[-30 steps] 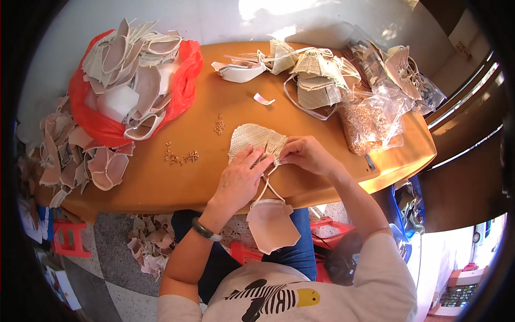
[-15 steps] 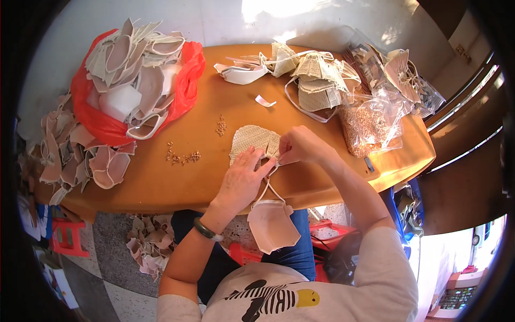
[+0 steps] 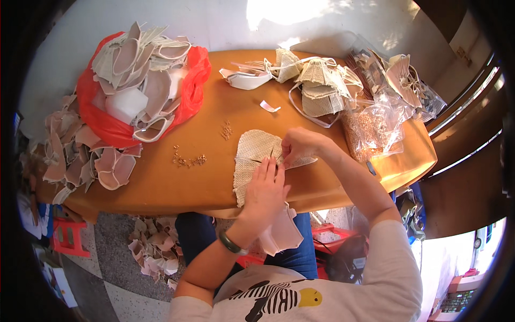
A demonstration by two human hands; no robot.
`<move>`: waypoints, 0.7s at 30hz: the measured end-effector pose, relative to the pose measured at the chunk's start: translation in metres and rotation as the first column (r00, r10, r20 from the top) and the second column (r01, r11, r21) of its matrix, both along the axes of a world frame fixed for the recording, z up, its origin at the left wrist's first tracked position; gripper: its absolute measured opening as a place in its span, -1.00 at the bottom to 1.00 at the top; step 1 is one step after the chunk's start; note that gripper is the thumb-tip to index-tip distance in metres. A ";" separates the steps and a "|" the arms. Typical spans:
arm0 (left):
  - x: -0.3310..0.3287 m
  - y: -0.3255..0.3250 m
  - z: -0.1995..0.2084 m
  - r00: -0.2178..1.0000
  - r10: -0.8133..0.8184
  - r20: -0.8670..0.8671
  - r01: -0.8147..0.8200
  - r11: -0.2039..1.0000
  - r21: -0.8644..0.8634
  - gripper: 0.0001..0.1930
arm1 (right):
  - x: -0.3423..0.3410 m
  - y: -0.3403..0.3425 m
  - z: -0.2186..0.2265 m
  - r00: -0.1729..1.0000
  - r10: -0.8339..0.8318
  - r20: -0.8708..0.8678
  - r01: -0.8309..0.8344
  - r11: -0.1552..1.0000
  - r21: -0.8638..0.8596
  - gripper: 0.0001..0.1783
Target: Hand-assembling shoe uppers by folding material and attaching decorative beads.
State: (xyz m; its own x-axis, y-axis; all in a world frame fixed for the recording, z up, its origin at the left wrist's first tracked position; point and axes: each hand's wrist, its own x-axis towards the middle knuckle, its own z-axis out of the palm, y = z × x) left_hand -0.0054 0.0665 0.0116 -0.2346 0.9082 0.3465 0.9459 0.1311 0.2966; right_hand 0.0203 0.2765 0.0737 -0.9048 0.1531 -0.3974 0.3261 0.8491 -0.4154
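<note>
A cream woven fabric piece (image 3: 252,145) with a herringbone texture and slits lies on the table's near edge. My left hand (image 3: 265,188) rests over it, fingers stretched out flat and pointing away from me. Just to its right, my right hand (image 3: 300,145) has thumb and fingers pinched together at the fabric; what sits in the pinch is too small to make out. A thin dark pointed shape shows by those fingertips. Below my left wrist, a pink-lined moulded cup (image 3: 282,234) hangs over my lap, partly hidden by the hand and forearm.
Small gold-coloured pieces (image 3: 189,159) lie in loose clusters; a clear bag (image 3: 373,131) holds many more. A red bag (image 3: 196,80) overflows with cups, with a heap (image 3: 115,166) beside it. Finished-looking woven cups (image 3: 320,88) and a paper scrap (image 3: 269,107) lie farther back.
My left hand has shifted right and nearer to me, its fingers now laid flat over the fabric. The hanging cup is now partly covered. My right hand stays pinched, nearly in place.
</note>
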 end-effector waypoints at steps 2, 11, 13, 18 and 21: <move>0.009 0.002 -0.001 0.998 0.051 0.039 -0.051 0.999 0.006 -0.45 | -0.006 0.004 0.004 0.992 0.027 0.127 -0.025 0.999 -0.021 -0.73; 0.000 -0.008 -0.003 0.999 -0.014 0.048 0.013 1.000 0.025 -0.29 | -0.101 -0.022 -0.034 0.688 0.144 -0.711 -0.214 0.977 -0.009 -0.85; -0.004 -0.011 -0.003 0.995 -0.062 0.082 0.060 0.998 0.035 -0.25 | -0.108 -0.025 -0.038 0.706 0.192 -0.681 -0.217 0.975 0.050 -0.85; -0.013 -0.015 0.004 0.982 -0.161 0.104 0.158 0.987 0.032 -0.20 | -0.115 -0.019 -0.048 0.780 0.128 -0.612 -0.078 0.991 0.109 -0.86; -0.018 -0.018 0.006 0.977 -0.190 0.092 0.189 0.982 0.024 -0.18 | -0.102 -0.017 -0.043 0.788 0.107 -0.606 -0.045 0.992 0.117 -0.86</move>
State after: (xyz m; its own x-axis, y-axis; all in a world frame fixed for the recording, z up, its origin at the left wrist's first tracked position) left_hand -0.0238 0.0481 0.0171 -0.0907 0.9343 0.3449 0.9213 -0.0528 0.3853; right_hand -0.0818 0.2591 0.0308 -0.9640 0.0806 0.2535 -0.0364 0.9042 -0.4256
